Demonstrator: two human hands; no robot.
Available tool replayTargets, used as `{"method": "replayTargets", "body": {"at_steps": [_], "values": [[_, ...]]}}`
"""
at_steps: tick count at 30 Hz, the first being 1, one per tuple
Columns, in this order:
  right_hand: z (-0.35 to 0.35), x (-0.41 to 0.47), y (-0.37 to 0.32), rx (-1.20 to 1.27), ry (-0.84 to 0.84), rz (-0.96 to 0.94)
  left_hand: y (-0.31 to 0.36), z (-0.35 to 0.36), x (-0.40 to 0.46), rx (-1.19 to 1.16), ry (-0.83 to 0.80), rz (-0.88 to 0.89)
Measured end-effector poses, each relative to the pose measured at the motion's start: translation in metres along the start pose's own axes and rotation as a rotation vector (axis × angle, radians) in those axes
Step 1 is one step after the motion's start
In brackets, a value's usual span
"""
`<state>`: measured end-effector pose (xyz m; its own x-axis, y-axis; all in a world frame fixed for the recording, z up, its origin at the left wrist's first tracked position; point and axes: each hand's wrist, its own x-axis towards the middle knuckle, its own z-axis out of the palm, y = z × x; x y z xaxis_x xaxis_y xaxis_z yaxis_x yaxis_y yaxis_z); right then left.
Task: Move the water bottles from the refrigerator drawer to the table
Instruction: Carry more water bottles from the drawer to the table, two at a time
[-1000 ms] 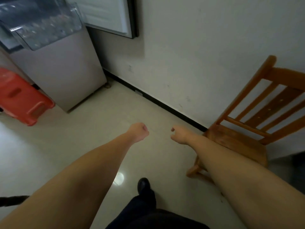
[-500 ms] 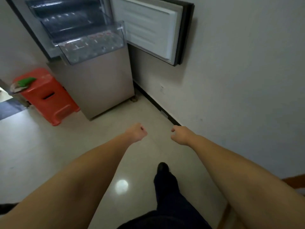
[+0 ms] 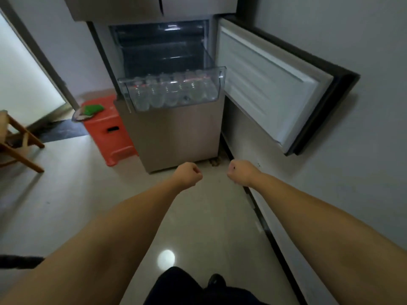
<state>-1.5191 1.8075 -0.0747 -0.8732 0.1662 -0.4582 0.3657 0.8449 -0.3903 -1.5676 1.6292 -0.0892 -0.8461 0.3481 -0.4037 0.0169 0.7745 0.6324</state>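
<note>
1. In the head view we are looking down at a refrigerator standing at the far end of the floor, its middle door swinging open to the right against the wall.
2. We are seeing a clear plastic refrigerator drawer pulled out toward us from the dark open compartment, and the water bottles are lying side by side inside it, filling it from left to right; their exact count is too blurred for us to give.
3. We are holding our left hand out in front of us with the fingers curled into a loose fist, gripping nothing, low and near the base of the refrigerator in the picture.
4. We are holding our right hand just beside it, apart from the left, likewise curled into a fist with nothing in it.
5. Both hands are staying well apart from the drawer, which is sitting farther away and higher in the picture.
6. To the left of the refrigerator a red plastic stool is standing, touching or nearly touching its side, with something green lying on top.
7. At the far left edge part of a wooden chair is showing.
8. At the near edge we are seeing dark trousers and a dark shoe on the floor.
</note>
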Motion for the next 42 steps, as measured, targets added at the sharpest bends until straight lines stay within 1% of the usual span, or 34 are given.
{"method": "replayTargets", "body": {"at_steps": [3,6,9,12,16,20,24,26,28,30,31,34,36,38,40,42], "values": [[-0.020,0.041,-0.011,0.043,0.001,-0.078,0.004,-0.016,0.033,-0.011,0.025,-0.026],[-0.041,0.083,-0.021,0.074,0.061,-0.119,0.012,-0.039,0.071,-0.022,0.056,-0.024],[-0.067,0.129,-0.032,0.139,0.102,-0.102,0.026,-0.066,0.120,-0.011,0.098,0.003],[-0.092,0.174,-0.042,0.200,0.163,-0.111,0.041,-0.091,0.167,-0.029,0.100,0.063],[-0.135,0.234,-0.072,0.259,0.285,-0.124,0.067,-0.139,0.236,-0.009,0.082,0.151],[-0.182,0.286,-0.111,0.187,0.424,-0.145,0.099,-0.194,0.300,0.004,0.128,0.251],[-0.215,0.335,-0.142,0.248,0.588,-0.149,0.116,-0.240,0.353,-0.003,0.169,0.260],[-0.224,0.358,-0.149,0.260,0.597,-0.152,0.116,-0.253,0.377,-0.013,0.141,0.246],[-0.233,0.382,-0.153,0.242,0.556,-0.132,0.113,-0.259,0.400,0.001,0.108,0.204],[-0.239,0.398,-0.152,0.220,0.464,-0.079,0.106,-0.258,0.416,0.007,0.094,0.152],[-0.243,0.409,-0.152,0.186,0.389,-0.041,0.104,-0.258,0.427,0.002,0.087,0.123],[-0.248,0.440,-0.148,0.005,0.092,0.065,0.098,-0.259,0.458,0.010,0.079,0.062],[-0.251,0.457,-0.148,-0.056,-0.029,0.092,0.099,-0.260,0.480,0.038,0.067,0.031],[-0.251,0.476,-0.146,-0.036,-0.093,0.106,0.102,-0.258,0.506,0.073,0.053,0.007],[-0.245,0.489,-0.147,0.038,-0.109,0.125,0.105,-0.255,0.522,0.096,0.045,-0.011],[-0.239,0.501,-0.146,0.108,-0.121,0.154,0.106,-0.248,0.531,0.171,-0.032,-0.033]]}}
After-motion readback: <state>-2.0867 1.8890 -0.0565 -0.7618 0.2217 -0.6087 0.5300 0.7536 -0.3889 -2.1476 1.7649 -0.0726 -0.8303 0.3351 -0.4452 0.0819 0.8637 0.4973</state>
